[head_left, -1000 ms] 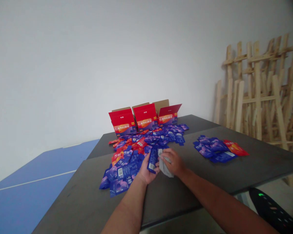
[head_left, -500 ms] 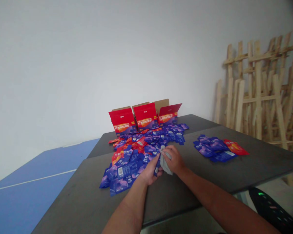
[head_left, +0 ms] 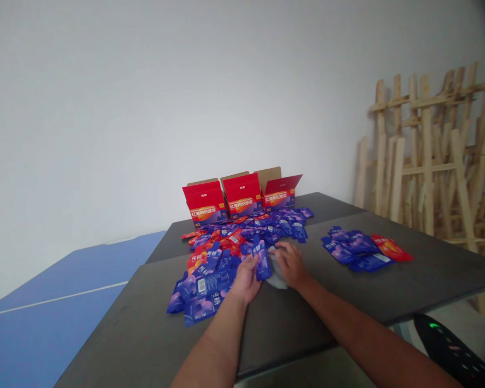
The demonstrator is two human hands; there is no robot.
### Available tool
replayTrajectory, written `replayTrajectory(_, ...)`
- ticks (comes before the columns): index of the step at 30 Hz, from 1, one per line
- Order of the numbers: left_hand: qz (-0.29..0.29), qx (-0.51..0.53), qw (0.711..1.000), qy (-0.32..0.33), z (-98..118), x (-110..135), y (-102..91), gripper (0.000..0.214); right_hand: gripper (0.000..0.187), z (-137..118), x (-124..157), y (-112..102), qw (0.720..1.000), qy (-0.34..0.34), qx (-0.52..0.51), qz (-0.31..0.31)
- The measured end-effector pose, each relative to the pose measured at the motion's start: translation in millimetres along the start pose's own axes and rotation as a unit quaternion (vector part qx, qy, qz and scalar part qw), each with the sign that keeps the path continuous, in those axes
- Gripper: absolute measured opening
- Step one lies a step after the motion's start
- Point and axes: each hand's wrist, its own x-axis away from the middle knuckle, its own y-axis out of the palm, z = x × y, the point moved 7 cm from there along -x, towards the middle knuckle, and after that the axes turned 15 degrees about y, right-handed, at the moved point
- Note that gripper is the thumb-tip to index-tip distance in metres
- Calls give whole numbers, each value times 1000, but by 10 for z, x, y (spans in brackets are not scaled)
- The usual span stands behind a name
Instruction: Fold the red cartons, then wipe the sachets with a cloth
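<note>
My left hand (head_left: 246, 279) grips a blue sachet (head_left: 262, 259) and holds it upright at the near edge of a big heap of blue and red sachets (head_left: 226, 253) on the dark table (head_left: 267, 323). My right hand (head_left: 290, 264) sits just right of it, fingers curled over a bundle of sachets showing silver backs (head_left: 275, 278), pressed down on the table. Both hands almost touch each other.
Three open red boxes (head_left: 242, 198) stand in a row at the far end of the heap. A smaller pile of blue sachets with a red one (head_left: 364, 249) lies to the right. Wooden frames (head_left: 432, 161) lean on the wall at right. A blue table (head_left: 44, 318) adjoins at left.
The left hand's blue sachet has turned upright, face towards me. The right hand has lowered its silver-backed bundle onto the table and moved slightly forward.
</note>
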Motion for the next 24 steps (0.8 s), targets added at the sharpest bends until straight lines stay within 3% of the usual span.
replayTrajectory(6, -11, -50, 994, 97, 3, -2, 24, 37, 34, -87, -37, 28, 994, -44, -55, -81)
replayTrajectory(10, -23, -80, 993, 88, -14, 19, 44, 38, 40, -64, -123, 72, 979, -20, -110, -173)
replayTrajectory(13, -37, -105, 992, 61, -60, 53, 64, 37, 43, 1, -248, -13, 971, 7, -106, -213)
replayTrajectory(15, -48, -119, 991, 32, -117, 78, 65, 38, 45, 92, -402, -175, 978, 26, -76, -190)
replayTrajectory(19, -79, -152, 985, 12, -195, 96, 52, 41, 46, 428, -823, -700, 992, 86, 8, -90)
replayTrajectory(24, -92, -163, 982, 8, -227, 80, 24, 42, 28, 1125, -1117, -1478, 971, 195, 140, -2)
